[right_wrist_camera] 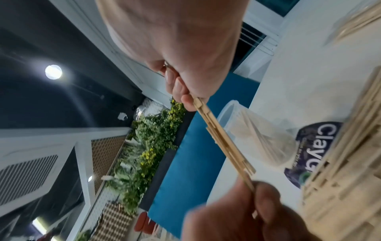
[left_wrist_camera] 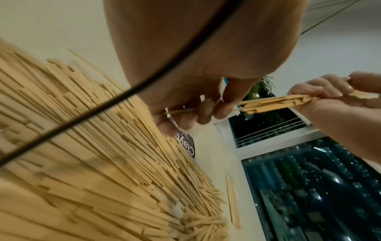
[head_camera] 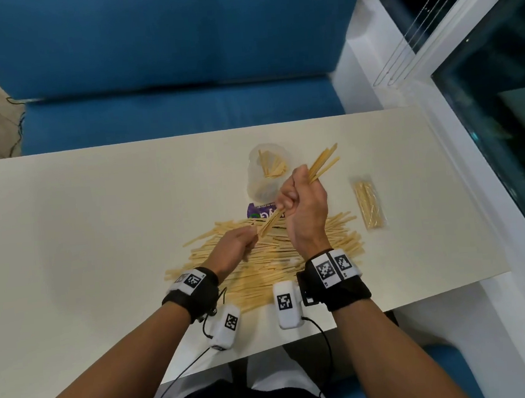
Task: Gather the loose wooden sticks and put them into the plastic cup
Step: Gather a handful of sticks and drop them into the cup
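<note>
A big pile of loose wooden sticks [head_camera: 260, 256] lies on the white table [head_camera: 97, 213] in front of me. My right hand [head_camera: 299, 195] grips a bundle of sticks [head_camera: 324, 163] in its fist, raised above the pile; the bundle's far end reaches beside the clear plastic cup [head_camera: 265, 173], which holds several sticks. My left hand [head_camera: 242, 241] pinches the bundle's lower end [head_camera: 269, 222] just over the pile. In the left wrist view the left fingers [left_wrist_camera: 208, 110] hold thin sticks meeting the bundle [left_wrist_camera: 274, 104]. The right wrist view shows the bundle [right_wrist_camera: 224, 145] between both hands, the cup [right_wrist_camera: 257, 135] behind.
A purple label [head_camera: 256, 212] lies under the pile's far edge, beneath the cup. A sealed packet of sticks [head_camera: 370, 203] rests to the right. A blue sofa [head_camera: 179, 63] runs behind the table; a window [head_camera: 507, 114] stands on the right.
</note>
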{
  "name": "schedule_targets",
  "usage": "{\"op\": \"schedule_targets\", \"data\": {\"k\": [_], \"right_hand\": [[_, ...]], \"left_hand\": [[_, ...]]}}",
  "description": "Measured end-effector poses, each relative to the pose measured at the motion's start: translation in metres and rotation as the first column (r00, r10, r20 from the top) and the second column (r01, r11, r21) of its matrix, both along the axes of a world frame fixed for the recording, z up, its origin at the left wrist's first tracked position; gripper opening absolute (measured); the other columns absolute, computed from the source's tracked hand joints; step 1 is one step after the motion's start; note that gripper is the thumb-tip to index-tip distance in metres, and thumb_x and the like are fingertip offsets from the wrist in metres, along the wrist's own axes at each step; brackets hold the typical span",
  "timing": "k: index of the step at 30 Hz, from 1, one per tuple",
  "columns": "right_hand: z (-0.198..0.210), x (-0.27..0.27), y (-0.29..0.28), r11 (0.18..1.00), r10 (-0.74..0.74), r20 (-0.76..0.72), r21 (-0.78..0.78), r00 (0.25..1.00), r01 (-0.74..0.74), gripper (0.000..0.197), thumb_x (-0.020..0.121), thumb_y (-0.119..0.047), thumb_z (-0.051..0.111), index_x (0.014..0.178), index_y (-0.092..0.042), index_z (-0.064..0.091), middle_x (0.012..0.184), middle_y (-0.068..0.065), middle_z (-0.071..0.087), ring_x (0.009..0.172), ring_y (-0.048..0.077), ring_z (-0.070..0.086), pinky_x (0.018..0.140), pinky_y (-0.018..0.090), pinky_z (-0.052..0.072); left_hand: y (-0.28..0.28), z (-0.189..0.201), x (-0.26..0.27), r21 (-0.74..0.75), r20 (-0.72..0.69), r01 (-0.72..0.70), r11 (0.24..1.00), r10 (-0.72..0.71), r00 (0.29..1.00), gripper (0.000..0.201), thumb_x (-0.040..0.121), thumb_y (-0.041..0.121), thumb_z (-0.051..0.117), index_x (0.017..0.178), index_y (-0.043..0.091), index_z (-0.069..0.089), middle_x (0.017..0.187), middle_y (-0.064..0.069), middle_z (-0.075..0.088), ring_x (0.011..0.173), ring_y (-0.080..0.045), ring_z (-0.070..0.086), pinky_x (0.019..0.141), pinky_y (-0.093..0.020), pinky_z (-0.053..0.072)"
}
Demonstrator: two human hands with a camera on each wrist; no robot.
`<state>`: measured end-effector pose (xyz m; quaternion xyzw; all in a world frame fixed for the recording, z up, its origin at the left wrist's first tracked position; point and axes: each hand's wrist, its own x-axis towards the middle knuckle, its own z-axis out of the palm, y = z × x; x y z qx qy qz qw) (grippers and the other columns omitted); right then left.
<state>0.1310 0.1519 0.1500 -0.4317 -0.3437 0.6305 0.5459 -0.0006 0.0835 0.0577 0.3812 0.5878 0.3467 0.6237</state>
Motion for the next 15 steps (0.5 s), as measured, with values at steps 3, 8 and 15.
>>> {"op": "schedule_targets", "data": {"k": [3,8,15], "right_hand": [[0.013,0.012,0.011,0.997,-0.080,-0.049,-0.028,0.996,0.078,0.039,0.112,-0.031,0.042,0.076,-0.017,0.047,0.062,-0.004,0.034,0.056,0.012,0.031,0.056,0.030,0.031],[0.013,0.027,0.023,0.990,-0.066,0.151,-0.110,0.986,0.083,0.031,0.109,-0.038,0.048,0.095,-0.012,0.056,0.061,-0.007,0.038,0.054,0.009,0.034,0.056,0.027,0.033],[-0.031,-0.002,-0.016,0.960,0.278,0.645,-0.153,0.712,-0.236,0.039,0.108,-0.049,0.045,0.110,-0.017,0.067,0.097,-0.002,0.074,0.090,0.013,0.071,0.083,0.038,0.058]], "left_hand": [[-0.007,-0.006,-0.003,0.049,-0.146,-0.033,0.998,0.040,0.989,0.049,0.107,0.047,0.038,0.075,0.013,0.049,0.066,0.000,0.043,0.064,-0.010,0.036,0.072,-0.034,0.032],[-0.002,0.004,-0.015,0.082,-0.118,-0.208,0.975,0.217,0.969,0.030,0.108,0.034,0.044,0.088,0.025,0.064,0.073,0.020,0.055,0.068,-0.008,0.046,0.065,-0.029,0.036],[0.015,0.030,0.006,0.323,-0.307,0.009,0.946,0.096,0.947,0.022,0.103,0.029,0.057,0.116,0.026,0.076,0.099,0.005,0.063,0.088,-0.009,0.062,0.080,-0.025,0.046]]}}
